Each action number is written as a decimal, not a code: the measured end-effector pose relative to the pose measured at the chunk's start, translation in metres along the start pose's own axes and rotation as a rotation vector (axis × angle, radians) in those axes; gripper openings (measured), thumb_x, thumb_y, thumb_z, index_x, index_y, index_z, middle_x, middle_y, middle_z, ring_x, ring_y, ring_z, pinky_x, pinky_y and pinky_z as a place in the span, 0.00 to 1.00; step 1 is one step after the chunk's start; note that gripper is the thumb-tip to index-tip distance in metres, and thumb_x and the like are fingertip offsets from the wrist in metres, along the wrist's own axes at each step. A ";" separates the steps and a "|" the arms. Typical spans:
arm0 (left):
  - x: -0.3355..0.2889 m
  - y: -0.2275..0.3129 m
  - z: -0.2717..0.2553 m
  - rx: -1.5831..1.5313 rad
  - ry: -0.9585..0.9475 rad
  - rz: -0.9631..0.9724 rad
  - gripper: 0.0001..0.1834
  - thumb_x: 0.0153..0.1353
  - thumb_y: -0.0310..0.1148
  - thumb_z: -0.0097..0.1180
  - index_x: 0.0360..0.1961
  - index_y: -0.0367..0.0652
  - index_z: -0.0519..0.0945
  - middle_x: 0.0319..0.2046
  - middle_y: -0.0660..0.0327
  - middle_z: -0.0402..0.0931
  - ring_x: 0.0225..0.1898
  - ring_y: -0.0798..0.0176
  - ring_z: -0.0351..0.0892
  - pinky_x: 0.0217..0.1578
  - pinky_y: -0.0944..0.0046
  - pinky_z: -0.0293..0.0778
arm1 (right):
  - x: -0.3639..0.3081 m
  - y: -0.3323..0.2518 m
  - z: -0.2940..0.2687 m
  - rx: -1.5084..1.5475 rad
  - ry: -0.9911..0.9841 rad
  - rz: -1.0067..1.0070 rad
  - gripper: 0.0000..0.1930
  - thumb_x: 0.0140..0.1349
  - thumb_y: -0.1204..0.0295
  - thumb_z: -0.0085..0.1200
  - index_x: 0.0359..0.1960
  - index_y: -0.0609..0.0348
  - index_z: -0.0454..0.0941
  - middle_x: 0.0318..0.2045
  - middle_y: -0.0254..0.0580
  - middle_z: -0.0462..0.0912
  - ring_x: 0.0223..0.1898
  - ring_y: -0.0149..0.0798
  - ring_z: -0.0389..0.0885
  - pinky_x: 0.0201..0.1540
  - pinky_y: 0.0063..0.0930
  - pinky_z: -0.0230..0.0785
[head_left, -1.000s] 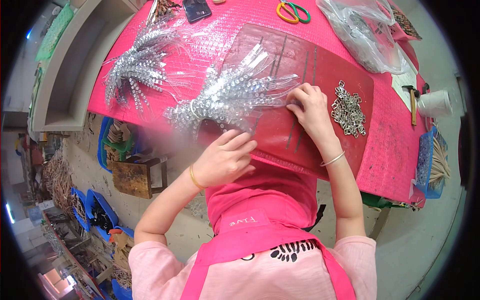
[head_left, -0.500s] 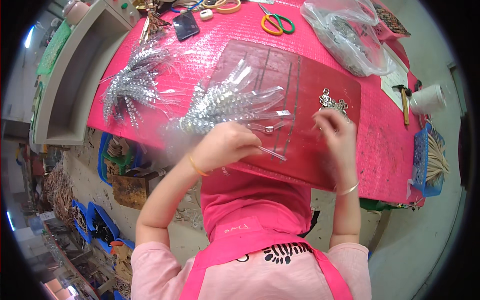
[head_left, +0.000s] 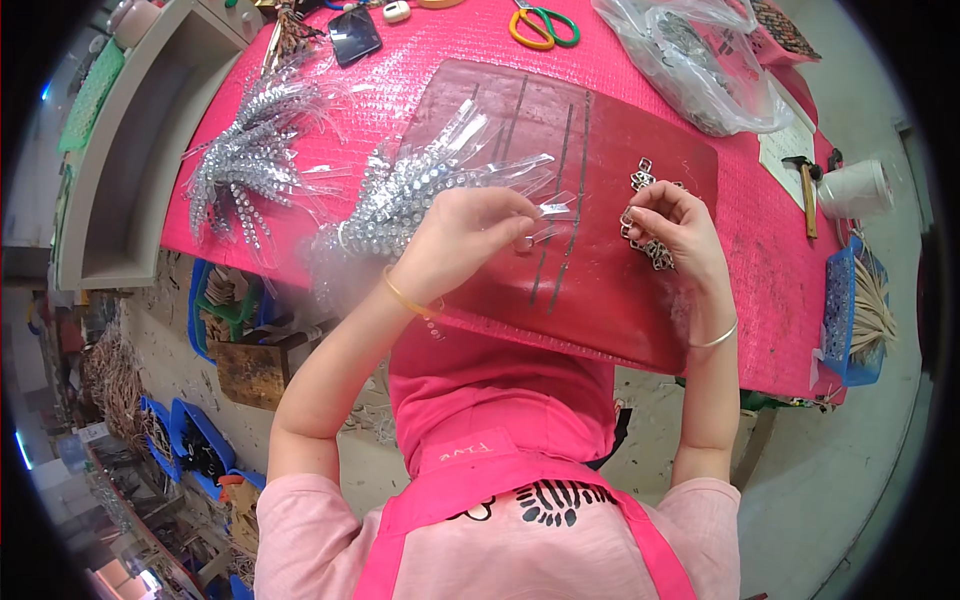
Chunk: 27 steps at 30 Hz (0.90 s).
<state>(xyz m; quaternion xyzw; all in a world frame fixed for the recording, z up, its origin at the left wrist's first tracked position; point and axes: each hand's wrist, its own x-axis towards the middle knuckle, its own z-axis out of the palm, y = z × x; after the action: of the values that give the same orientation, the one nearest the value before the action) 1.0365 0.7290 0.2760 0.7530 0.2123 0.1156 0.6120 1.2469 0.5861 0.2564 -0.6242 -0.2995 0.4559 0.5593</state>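
A bundle of clear plastic strips set with silver rhinestones (head_left: 390, 205) lies on a dark red mat (head_left: 610, 310). Over the strips' right-hand ends is my left hand (head_left: 468, 232), thumb and fingers pinched together. What sits between its fingertips is too small to make out. On the mat's right side my right hand (head_left: 685, 240) pinches at a heap of small silver square metal buckles (head_left: 642, 178), with one buckle seemingly at its fingertips. The hand covers part of the heap. Another rhinestone strip bundle (head_left: 245, 160) lies farther left on the pink table cover.
Scissors (head_left: 543, 28) with orange and green handles, a dark phone (head_left: 355, 37) and a clear plastic bag (head_left: 690, 65) lie along the far side. On the right are a hammer (head_left: 807, 195), a white cup (head_left: 856, 190) and a blue basket (head_left: 850, 315). A grey shelf unit (head_left: 130, 160) stands at left.
My left hand has moved up and right to the strip ends; the thin clear strip it held out is no longer seen. My right hand has closed its fingertips at the buckle heap.
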 end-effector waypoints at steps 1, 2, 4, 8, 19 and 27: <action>0.002 0.000 -0.001 -0.009 -0.015 -0.013 0.08 0.55 0.26 0.49 0.33 0.32 0.76 0.25 0.63 0.76 0.29 0.75 0.73 0.32 0.74 0.69 | -0.003 -0.001 0.004 0.060 0.020 -0.007 0.04 0.54 0.77 0.51 0.30 0.65 0.73 0.24 0.37 0.76 0.24 0.25 0.74 0.27 0.14 0.67; 0.003 0.000 -0.001 -0.018 -0.030 -0.026 0.08 0.55 0.26 0.49 0.33 0.32 0.75 0.26 0.62 0.76 0.29 0.74 0.73 0.33 0.74 0.69 | -0.006 -0.001 0.007 0.060 0.025 -0.002 0.04 0.54 0.77 0.51 0.30 0.65 0.73 0.24 0.37 0.76 0.24 0.25 0.74 0.27 0.14 0.67; 0.006 -0.003 0.000 -0.064 -0.041 -0.043 0.09 0.55 0.26 0.49 0.33 0.31 0.75 0.28 0.61 0.76 0.30 0.73 0.74 0.33 0.74 0.70 | -0.009 -0.001 0.011 0.116 0.012 0.027 0.05 0.54 0.77 0.50 0.32 0.65 0.73 0.25 0.37 0.76 0.25 0.26 0.75 0.27 0.15 0.67; 0.009 -0.004 -0.002 -0.164 -0.051 -0.038 0.09 0.55 0.27 0.49 0.34 0.31 0.75 0.27 0.62 0.75 0.28 0.73 0.73 0.32 0.74 0.69 | -0.011 -0.001 0.023 0.132 -0.021 -0.004 0.05 0.54 0.78 0.50 0.32 0.66 0.74 0.25 0.38 0.77 0.26 0.28 0.76 0.29 0.16 0.68; 0.007 -0.002 -0.005 -0.288 -0.053 -0.084 0.09 0.54 0.26 0.49 0.32 0.29 0.75 0.22 0.62 0.73 0.24 0.72 0.72 0.27 0.73 0.70 | -0.020 0.012 0.068 0.106 -0.007 -0.293 0.06 0.48 0.84 0.54 0.29 0.66 0.76 0.33 0.40 0.77 0.35 0.29 0.75 0.40 0.17 0.68; 0.007 -0.004 -0.009 -0.365 -0.032 -0.123 0.09 0.53 0.30 0.53 0.32 0.34 0.76 0.22 0.66 0.73 0.22 0.76 0.70 0.22 0.77 0.65 | -0.012 0.004 0.080 0.257 0.147 -0.295 0.16 0.49 0.84 0.53 0.41 0.62 0.68 0.32 0.38 0.76 0.35 0.28 0.75 0.41 0.19 0.69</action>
<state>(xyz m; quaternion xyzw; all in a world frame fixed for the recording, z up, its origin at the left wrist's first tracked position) 1.0378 0.7406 0.2735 0.6170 0.2234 0.1025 0.7476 1.1688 0.6085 0.2588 -0.5286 -0.2854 0.3569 0.7154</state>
